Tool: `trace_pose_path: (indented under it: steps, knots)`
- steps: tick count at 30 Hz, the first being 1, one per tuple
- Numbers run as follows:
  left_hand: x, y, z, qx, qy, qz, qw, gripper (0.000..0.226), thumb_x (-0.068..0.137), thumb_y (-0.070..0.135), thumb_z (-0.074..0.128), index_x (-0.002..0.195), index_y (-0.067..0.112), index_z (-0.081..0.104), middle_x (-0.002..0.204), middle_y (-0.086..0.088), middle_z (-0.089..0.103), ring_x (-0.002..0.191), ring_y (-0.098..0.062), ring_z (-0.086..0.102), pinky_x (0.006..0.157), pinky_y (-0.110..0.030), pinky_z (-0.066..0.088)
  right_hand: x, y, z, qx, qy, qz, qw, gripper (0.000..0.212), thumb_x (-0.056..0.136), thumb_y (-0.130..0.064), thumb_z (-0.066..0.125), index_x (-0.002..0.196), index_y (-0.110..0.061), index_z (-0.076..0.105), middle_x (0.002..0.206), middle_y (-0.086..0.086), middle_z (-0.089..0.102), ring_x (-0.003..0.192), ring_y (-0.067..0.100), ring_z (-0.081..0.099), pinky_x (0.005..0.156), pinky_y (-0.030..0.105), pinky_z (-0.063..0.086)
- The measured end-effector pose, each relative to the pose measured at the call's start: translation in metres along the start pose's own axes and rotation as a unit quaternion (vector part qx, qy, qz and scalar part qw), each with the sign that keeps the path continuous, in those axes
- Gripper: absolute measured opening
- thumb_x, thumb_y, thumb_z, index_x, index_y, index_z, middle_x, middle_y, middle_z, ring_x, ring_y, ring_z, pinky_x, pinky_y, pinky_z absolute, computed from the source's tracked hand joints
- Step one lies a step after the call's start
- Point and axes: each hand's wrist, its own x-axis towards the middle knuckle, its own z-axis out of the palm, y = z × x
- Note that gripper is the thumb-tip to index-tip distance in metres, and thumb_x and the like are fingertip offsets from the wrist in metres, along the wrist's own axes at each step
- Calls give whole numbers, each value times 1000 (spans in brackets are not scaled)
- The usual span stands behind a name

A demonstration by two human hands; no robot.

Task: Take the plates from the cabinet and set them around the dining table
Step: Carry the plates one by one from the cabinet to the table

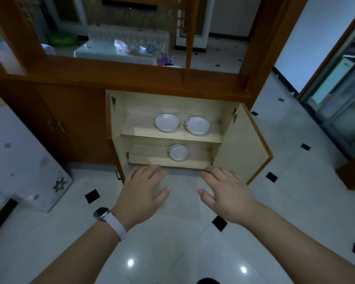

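A low wooden cabinet stands open, both doors swung out. Two white plates with a dark floral rim lie side by side on its upper shelf, the left plate and the right plate. A third, smaller-looking plate rests on the lower shelf. My left hand, with a watch on the wrist, hovers palm down in front of the cabinet's bottom edge. My right hand is level with it, fingers spread. Both hands hold nothing and touch no plate.
Closed wooden cabinet doors continue to the left. A white appliance with a flower pattern stands at the left. Glossy tiled floor lies under my arms. Beyond the divider a cloth-covered table is visible. A doorway opens at the right.
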Motion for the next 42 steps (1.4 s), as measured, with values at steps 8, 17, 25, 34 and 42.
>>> trace_pose_path:
  steps: [8, 17, 25, 34, 42]
  knots:
    - [71, -34, 17, 7, 4, -13, 1000, 45, 86, 49, 47, 120, 24, 63, 126, 0, 62, 113, -23, 55, 101, -45, 40, 96, 34, 23, 23, 2, 3, 1000, 54, 88, -52, 36, 121, -18, 60, 119, 5, 62, 108, 27, 58, 89, 40, 45]
    - [201, -72, 50, 55, -23, -67, 996, 48, 89, 52, 43, 124, 24, 61, 128, 1, 61, 116, -21, 55, 99, -39, 38, 252, 115, 32, 57, -12, -21, 998, 63, 85, -57, 25, 132, -24, 52, 135, -3, 52, 123, 21, 47, 98, 38, 38]
    - [307, -86, 70, 77, -10, -63, 995, 41, 87, 48, 48, 116, 23, 63, 122, 2, 63, 111, -19, 54, 95, -37, 38, 345, 171, 33, 41, -16, -74, 996, 54, 87, -52, 34, 123, -21, 60, 125, 3, 60, 115, 24, 55, 93, 39, 43]
    - [357, -133, 88, 77, -30, -103, 991, 43, 88, 50, 47, 118, 24, 63, 122, 2, 64, 111, -20, 55, 93, -39, 41, 412, 185, 64, 61, -69, -96, 991, 58, 90, -55, 27, 136, -26, 46, 139, -2, 48, 126, 20, 42, 102, 36, 32]
    - [397, -218, 180, -1, -108, -149, 983, 51, 83, 45, 46, 123, 18, 63, 125, -9, 64, 113, -33, 59, 93, -48, 47, 462, 184, 129, 77, -82, -65, 992, 52, 87, -47, 38, 123, -17, 60, 119, 4, 62, 105, 26, 58, 86, 40, 46]
